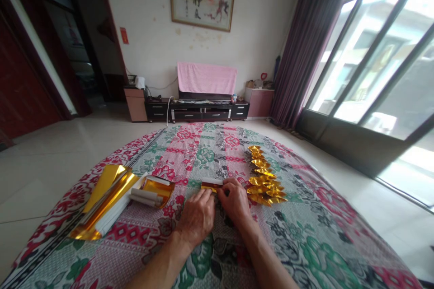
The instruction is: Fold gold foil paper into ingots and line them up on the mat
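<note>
Both hands meet at the middle of a flowered cloth (305,235). My left hand (196,216) and my right hand (235,201) pinch a small piece of gold foil paper (210,184), pressing it flat against the cloth with curled fingers. Just right of my right hand lies a row of several folded gold paper pieces (263,176), running away from me. To the left sit a curled gold sheet holding white rolled papers (152,192) and a stack of gold foil sheets (105,201).
The cloth covers a round surface on a tiled floor (50,162). A low dark TV cabinet (200,110) with a pink cloth over it stands at the far wall. Large windows (379,63) and a purple curtain (305,54) are on the right.
</note>
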`<state>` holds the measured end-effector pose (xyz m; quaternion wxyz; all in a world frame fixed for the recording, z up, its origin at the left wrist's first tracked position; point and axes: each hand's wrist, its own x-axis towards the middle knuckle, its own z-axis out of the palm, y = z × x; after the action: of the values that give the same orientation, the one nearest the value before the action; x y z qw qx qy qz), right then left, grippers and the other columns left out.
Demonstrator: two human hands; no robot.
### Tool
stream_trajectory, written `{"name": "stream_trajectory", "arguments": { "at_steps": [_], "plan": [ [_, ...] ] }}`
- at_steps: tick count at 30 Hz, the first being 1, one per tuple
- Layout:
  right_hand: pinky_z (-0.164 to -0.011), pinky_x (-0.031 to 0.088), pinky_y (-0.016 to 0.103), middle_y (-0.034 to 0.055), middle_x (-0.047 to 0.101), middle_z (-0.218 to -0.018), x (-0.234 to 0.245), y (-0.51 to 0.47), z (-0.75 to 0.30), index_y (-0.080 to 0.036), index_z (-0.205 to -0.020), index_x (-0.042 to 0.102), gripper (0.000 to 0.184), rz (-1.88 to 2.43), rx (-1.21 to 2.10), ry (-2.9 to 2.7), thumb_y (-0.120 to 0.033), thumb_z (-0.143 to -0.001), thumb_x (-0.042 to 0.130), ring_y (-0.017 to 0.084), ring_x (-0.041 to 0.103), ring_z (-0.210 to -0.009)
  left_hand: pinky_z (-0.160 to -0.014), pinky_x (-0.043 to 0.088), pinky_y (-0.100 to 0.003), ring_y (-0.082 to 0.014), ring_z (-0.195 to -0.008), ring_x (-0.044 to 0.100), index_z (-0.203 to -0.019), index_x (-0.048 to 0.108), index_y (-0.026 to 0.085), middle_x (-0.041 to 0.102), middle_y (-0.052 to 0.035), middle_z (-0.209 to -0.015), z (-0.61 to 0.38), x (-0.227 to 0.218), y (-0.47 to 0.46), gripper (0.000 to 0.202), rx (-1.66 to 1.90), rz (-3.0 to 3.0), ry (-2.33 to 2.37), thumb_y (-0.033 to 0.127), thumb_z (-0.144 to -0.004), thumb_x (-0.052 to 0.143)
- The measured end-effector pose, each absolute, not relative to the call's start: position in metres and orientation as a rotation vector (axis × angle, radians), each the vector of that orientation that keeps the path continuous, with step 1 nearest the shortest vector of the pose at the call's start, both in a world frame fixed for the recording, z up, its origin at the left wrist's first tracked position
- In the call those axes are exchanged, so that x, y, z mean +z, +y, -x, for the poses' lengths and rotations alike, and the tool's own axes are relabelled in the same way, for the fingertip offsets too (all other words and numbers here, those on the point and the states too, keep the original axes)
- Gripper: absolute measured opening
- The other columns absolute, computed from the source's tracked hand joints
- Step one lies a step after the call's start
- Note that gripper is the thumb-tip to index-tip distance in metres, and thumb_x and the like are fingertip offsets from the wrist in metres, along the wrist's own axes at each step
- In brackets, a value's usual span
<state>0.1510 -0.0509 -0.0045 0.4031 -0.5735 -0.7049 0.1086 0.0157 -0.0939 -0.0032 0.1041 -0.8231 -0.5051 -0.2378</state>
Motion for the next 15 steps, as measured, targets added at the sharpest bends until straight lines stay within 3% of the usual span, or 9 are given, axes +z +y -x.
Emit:
{"name": "stream_trajectory", "arguments": {
  "at_steps": [15],
  "plan": [
    [-0.078,0.044,0.026,0.0059,0.064,-0.088,-0.0037,-0.0522,-0.1501,-0.017,-0.060,0.064,0.014,1.456,0.263,-1.779,-0.015,-0.071,0.055,0.016,0.059,-0.082,-0.090,0.048,-0.038,-0.0225,-0.106,0.054,-0.093,0.062,0.014,0.062,-0.0108,-0.105,-0.0142,-0.0068,-0.0901,0.028,-0.698,2.450,-1.522,0.013,-0.084,0.035]
  ]
}}
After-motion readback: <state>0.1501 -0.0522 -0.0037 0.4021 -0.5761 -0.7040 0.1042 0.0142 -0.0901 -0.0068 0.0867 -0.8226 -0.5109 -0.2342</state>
